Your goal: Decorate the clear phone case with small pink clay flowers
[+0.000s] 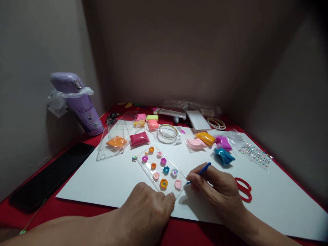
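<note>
A clear phone case (pixel 156 159) lies on the white board, dotted with several small clay flowers in orange, pink, purple, blue and white. My left hand (pixel 151 205) grips the near end of the case, its thumb on the edge and its other fingers curled out of sight. Between the thumb and fingers of my right hand (pixel 217 188) is a thin blue clay modelling tool (pixel 205 168). The tool's tip points down just right of the case, close to a pale pink flower (pixel 178 184). Red-handled scissors (pixel 244 189) lie partly hidden behind my right hand.
Wrapped clay packets, among them a blue one (pixel 223 156) and a red one (pixel 139 138), lie across the white board (pixel 102 184). Behind are a tape roll (pixel 167 126) and a white box (pixel 197 120). A rhinestone sheet (pixel 256 154), black phone (pixel 51 174) and purple bottle (pixel 84 106) flank them.
</note>
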A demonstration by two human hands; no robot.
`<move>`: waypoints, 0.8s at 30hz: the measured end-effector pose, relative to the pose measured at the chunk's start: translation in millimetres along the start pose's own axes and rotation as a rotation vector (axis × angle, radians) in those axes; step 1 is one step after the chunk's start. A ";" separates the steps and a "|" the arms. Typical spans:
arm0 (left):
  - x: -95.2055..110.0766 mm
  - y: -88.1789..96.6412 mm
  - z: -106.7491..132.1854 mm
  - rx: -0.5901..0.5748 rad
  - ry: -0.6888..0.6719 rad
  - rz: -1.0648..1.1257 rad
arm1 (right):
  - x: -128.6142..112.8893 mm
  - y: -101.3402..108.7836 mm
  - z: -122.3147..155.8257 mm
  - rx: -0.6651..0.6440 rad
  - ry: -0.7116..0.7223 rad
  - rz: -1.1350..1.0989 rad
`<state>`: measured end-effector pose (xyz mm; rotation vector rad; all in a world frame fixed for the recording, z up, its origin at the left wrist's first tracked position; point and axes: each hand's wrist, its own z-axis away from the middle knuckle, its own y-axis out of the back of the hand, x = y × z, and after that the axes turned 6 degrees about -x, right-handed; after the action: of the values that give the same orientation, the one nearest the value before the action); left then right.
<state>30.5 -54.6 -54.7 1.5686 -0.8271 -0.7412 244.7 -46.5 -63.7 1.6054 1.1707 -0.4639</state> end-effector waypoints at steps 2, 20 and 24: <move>1.0 -2.3 -1.6 0.058 -0.009 -0.040 | 0.3 0.3 -0.1 0.021 -0.003 -0.003; -8.3 24.8 -13.3 0.270 0.123 0.487 | -4.5 -1.4 -0.2 0.120 -0.031 -0.043; -11.2 25.3 -13.1 0.233 0.099 0.575 | -3.8 -1.0 0.3 0.101 -0.015 -0.055</move>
<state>32.4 -40.6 -27.5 1.4471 -1.2487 -0.1544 242.2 -48.6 -61.4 1.6561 1.1990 -0.5773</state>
